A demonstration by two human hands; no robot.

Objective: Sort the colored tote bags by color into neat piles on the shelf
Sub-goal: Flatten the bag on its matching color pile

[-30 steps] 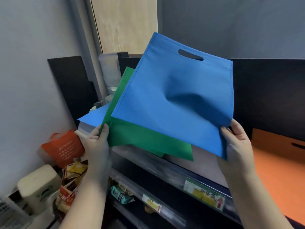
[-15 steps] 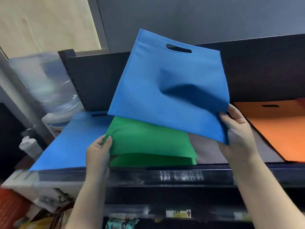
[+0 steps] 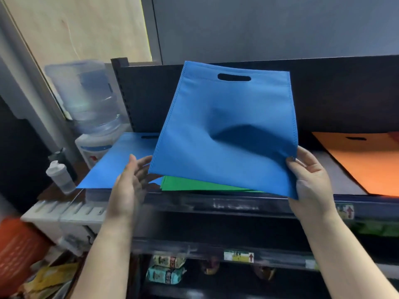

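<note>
Her right hand (image 3: 311, 182) pinches the lifted blue bag (image 3: 226, 130) by its lower corner above the shelf (image 3: 237, 203); left hand (image 3: 131, 182) hovers open. Best lay it squarely on the blue pile (image 3: 116, 165) at the shelf's left end.

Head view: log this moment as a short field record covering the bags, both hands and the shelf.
held bag: blue tote bag, lifted over the shelf, cut-out handle at the top
right hand: pinches the held bag's lower right corner
left hand: open, fingers relaxed, beside the bag's lower left edge
blue pile: flat on the shelf, left
green bags: flat, under the held bag
orange bag: flat, right
shelf: dark, labelled front edge
</note>
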